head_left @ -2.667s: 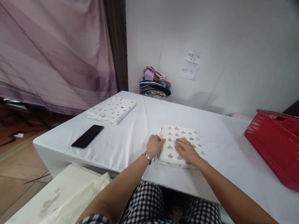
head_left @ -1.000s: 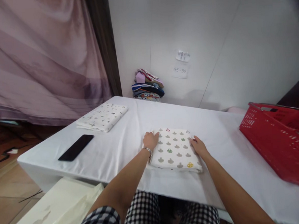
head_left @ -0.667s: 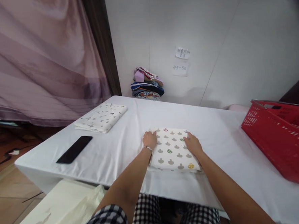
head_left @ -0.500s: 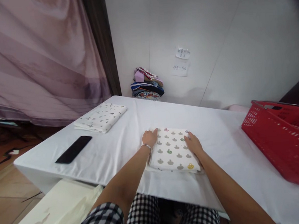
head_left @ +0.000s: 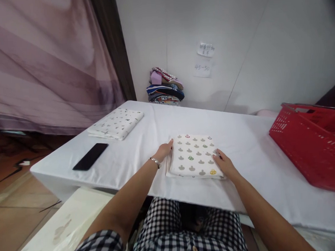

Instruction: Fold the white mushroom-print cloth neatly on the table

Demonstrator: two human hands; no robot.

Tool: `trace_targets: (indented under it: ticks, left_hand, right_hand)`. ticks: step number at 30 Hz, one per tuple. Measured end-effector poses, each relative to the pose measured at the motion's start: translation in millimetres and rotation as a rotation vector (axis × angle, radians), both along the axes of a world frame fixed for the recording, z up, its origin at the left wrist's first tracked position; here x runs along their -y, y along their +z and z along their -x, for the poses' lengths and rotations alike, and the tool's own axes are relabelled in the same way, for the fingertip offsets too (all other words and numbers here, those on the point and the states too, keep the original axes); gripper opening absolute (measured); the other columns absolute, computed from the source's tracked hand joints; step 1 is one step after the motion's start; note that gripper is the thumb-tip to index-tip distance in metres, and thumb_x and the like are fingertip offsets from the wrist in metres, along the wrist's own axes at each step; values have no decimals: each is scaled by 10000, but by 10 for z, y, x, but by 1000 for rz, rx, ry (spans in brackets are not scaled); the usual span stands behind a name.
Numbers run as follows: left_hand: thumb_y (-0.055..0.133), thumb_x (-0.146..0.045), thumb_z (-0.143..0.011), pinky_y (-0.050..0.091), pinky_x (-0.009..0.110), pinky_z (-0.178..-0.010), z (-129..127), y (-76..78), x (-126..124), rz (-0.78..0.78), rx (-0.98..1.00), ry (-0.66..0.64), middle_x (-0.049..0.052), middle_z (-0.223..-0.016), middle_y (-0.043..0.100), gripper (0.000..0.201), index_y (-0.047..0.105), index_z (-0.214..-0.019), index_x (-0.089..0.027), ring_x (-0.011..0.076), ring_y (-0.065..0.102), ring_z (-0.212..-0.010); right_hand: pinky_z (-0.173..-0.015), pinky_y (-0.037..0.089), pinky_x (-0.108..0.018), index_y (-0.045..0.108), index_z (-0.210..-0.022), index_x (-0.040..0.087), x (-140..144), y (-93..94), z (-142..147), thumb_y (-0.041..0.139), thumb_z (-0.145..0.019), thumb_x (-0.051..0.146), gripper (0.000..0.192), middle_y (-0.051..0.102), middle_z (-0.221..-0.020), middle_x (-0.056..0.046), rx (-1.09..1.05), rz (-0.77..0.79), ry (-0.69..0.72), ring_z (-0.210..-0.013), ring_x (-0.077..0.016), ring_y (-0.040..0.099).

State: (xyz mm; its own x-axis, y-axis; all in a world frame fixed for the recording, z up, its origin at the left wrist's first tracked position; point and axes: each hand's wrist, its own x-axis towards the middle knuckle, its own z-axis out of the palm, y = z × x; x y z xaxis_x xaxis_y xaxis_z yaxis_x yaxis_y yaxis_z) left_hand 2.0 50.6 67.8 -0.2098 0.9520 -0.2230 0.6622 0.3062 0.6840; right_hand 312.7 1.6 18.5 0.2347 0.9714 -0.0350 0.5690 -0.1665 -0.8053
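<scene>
A folded white cloth (head_left: 194, 154) with grey and coloured mushroom prints lies flat on the white-covered table in front of me. At its left edge my left hand (head_left: 166, 148), with a bracelet at the wrist, grips the layers, thumb uppermost and fingers partly hidden. My right hand (head_left: 224, 162) holds the opposite edge, its thumb on top and the other fingers mostly hidden by the hand and cloth. Farther left lies a second folded white cloth (head_left: 116, 123) with small dark prints, apart from both hands.
A black phone (head_left: 90, 156) lies on the left of the table (head_left: 130, 163). At the right stands a red plastic basket (head_left: 307, 143). Behind the far edge is a stack of folded fabrics (head_left: 165, 86). A pale box-like surface (head_left: 65, 219) sits low at the left.
Both hands have slid from the top of the mushroom-print cloth outward to its left and right edges. My view has tipped down slightly.
</scene>
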Motion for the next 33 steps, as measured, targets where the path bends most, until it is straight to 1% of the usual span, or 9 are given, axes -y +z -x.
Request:
trace_targets:
  ticks: [2,5,7,10,16,20,24,28,33]
  left_hand:
    - [304,-614,-867,429,257,-690,34,-2,159,-45,47,-10,75,-860,695,576,662,-823,-165,188,621,-786]
    - [327,-584,-869,413,260,-720,38,-26,344,-136,31,50,90,-950,677,522,639,-910,-167,193,610,-873]
    - [395,-585,-840,408,268,-709,0,-55,434,-133,-25,59,99,-965,666,480,630,-888,-169,201,610,-876]
    - [512,-594,-767,407,272,-689,-100,-89,523,-82,-112,-11,106,-990,655,443,626,-851,-174,218,610,-895]
    - [513,-565,-776,418,284,-726,-234,-54,562,-37,-224,-96,142,-1136,594,454,639,-911,-150,244,586,-983]
    - [417,-485,-860,417,284,-798,-197,-113,580,-49,-181,-23,139,-1153,592,416,622,-982,-144,225,577,-1031]
    - [411,-453,-867,425,288,-790,-143,-181,595,-9,-171,9,154,-1131,611,411,619,-1002,-126,231,590,-1026]
    - [438,-450,-853,430,278,-770,-160,-160,618,1,-167,15,157,-1113,625,406,624,-1007,-124,231,604,-1010]
    - [339,-457,-899,420,297,-826,-220,-117,698,-26,-192,45,176,-1165,591,470,603,-1062,-104,240,578,-1061]
  right_hand:
    - [-991,423,-374,490,-1320,198,162,-49,-5,536,-773,491,622,545,-1302,-65,-30,-5,-15,-1172,-253,525]
    - [-1002,419,-368,486,-1319,189,303,-90,37,513,-789,500,616,523,-1325,-66,-63,-21,-25,-1198,-247,504]
    - [-1019,405,-371,497,-1308,184,342,-93,80,502,-799,493,595,505,-1342,-75,-51,-46,-31,-1217,-251,486]
    - [-1041,381,-395,515,-1288,179,348,-78,124,493,-803,477,570,488,-1356,-85,-19,-78,-39,-1244,-263,454]
    - [-995,419,-397,512,-1288,166,298,-31,129,515,-771,460,595,502,-1339,-98,-44,-31,-30,-1221,-268,476]
    - [-1044,356,-366,476,-1320,139,327,40,171,521,-755,493,668,482,-1357,-111,-8,-5,-11,-1246,-254,451]
    - [-1077,306,-336,481,-1317,140,384,99,197,523,-751,500,671,451,-1385,-104,-4,9,16,-1289,-244,397]
    - [-1067,319,-355,463,-1331,159,374,84,173,476,-782,518,656,452,-1387,-97,12,42,32,-1278,-243,413]
    - [-1078,298,-373,472,-1312,116,323,19,188,433,-797,446,613,471,-1366,-122,143,-7,59,-1281,-249,407]
